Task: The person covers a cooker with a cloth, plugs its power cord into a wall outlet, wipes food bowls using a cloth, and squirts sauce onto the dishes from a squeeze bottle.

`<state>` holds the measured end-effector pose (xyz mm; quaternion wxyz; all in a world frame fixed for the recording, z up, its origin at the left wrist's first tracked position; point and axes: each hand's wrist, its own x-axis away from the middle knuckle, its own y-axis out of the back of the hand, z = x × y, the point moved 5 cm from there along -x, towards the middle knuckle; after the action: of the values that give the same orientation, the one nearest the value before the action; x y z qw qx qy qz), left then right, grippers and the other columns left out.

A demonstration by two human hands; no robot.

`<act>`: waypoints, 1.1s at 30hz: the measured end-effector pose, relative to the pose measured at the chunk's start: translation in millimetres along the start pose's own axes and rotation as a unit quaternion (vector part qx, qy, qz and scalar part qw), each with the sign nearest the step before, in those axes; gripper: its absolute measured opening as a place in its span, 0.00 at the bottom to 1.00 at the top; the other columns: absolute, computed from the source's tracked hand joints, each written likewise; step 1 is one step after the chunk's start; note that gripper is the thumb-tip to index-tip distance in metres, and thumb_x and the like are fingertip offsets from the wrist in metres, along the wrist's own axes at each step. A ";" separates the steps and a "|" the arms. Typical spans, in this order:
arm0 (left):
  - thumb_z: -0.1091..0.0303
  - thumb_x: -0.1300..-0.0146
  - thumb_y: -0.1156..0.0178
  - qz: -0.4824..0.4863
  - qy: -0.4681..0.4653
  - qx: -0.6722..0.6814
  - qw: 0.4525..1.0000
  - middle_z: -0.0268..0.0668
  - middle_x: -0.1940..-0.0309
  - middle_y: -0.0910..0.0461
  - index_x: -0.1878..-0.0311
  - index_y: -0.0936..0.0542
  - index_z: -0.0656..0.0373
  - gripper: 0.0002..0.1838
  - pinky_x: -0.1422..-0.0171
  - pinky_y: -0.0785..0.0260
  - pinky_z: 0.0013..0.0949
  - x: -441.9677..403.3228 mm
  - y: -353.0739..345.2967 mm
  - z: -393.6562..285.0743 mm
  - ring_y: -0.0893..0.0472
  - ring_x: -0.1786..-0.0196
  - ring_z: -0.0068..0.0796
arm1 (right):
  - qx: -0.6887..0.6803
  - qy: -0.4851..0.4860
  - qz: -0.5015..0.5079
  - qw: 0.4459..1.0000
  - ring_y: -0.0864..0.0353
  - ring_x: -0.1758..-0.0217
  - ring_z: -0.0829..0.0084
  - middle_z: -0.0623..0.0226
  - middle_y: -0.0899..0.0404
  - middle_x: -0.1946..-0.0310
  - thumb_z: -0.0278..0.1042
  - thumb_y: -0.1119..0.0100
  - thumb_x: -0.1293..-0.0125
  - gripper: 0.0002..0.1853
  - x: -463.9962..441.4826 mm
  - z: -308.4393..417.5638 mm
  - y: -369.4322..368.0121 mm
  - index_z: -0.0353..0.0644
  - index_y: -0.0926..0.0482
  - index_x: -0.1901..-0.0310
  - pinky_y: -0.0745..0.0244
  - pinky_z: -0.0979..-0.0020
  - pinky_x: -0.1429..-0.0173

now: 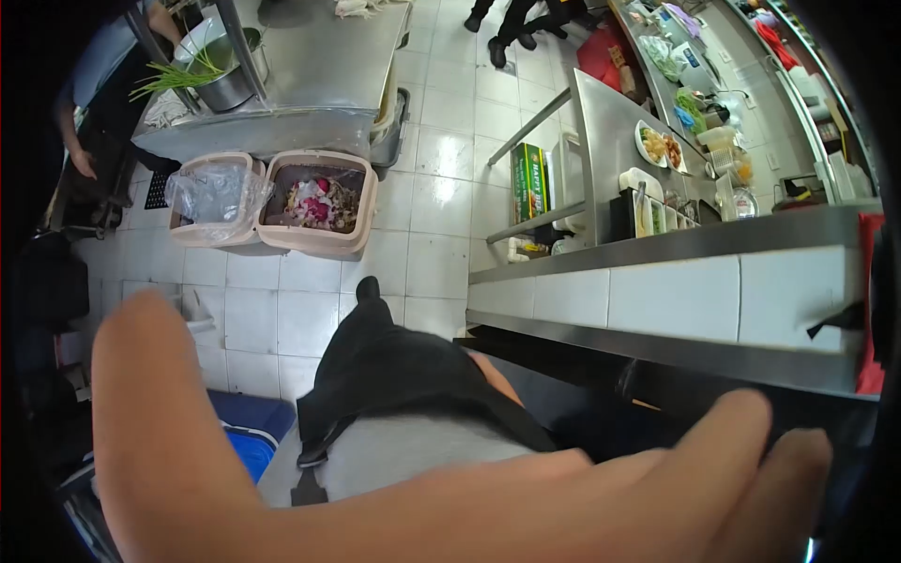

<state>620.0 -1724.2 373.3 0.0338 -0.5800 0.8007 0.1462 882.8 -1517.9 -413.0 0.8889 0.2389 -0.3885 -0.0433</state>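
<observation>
Very close to the camera, my left hand [450, 507] fills the lower part of the view. Its thumb stands up at the left and the fingertips spread toward the right. No object shows in it; whether it touches the camera cannot be seen. Below it are a dark apron [394, 375] and a grey top. Beside the apron's right edge shows a strip of skin [497, 378], apparently my right hand or forearm, with its fingers hidden.
Two bins stand ahead: one with a plastic bag [211, 197], one holding food scraps [324, 205]. Behind is a steel table [319, 56] with a pot [225, 89] of green stalks. At right a steel counter [610, 122] bears plated food [660, 145]. Other people stand left and far ahead.
</observation>
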 end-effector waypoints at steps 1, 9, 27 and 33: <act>0.77 0.39 0.55 -0.001 -0.003 0.012 1.000 0.43 0.60 0.22 0.40 0.29 0.60 0.22 0.52 0.28 0.32 -0.7 12.7 3.7 0.20 0.55 0.35 | -0.003 -0.002 0.008 1.000 0.18 0.65 0.64 0.59 0.16 0.67 0.42 0.39 0.40 0.14 -9.9 10.8 8.4 0.43 0.17 0.57 0.24 0.60 0.60; 0.75 0.38 0.54 0.069 -0.019 0.047 0.996 0.43 0.61 0.22 0.40 0.30 0.61 0.22 0.53 0.27 0.32 -30.8 102.4 34.9 0.19 0.56 0.34 | -0.136 -0.057 -0.046 0.988 0.19 0.67 0.74 0.68 0.17 0.67 0.37 0.42 0.39 0.14 -37.8 174.7 159.4 0.45 0.19 0.53 0.25 0.70 0.64; 0.73 0.36 0.53 0.148 0.066 0.166 0.973 0.43 0.63 0.22 0.39 0.31 0.61 0.21 0.56 0.26 0.32 -254.4 309.9 144.0 0.18 0.58 0.34 | -0.150 -0.189 0.002 0.970 0.17 0.61 0.71 0.66 0.15 0.64 0.44 0.41 0.41 0.15 -188.9 73.9 334.0 0.46 0.17 0.55 0.23 0.67 0.60; 0.72 0.36 0.53 0.061 0.162 0.221 0.960 0.43 0.64 0.21 0.38 0.31 0.61 0.21 0.56 0.26 0.32 -338.6 379.5 234.3 0.18 0.59 0.34 | -0.163 -0.088 -0.034 0.982 0.16 0.60 0.68 0.64 0.16 0.63 0.47 0.40 0.42 0.17 -271.0 154.3 441.7 0.47 0.17 0.55 0.23 0.66 0.58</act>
<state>346.8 -1241.1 299.2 0.0222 -0.5239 0.8417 -0.1284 536.9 -1117.4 -301.9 0.8762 0.0995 -0.4446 -0.1573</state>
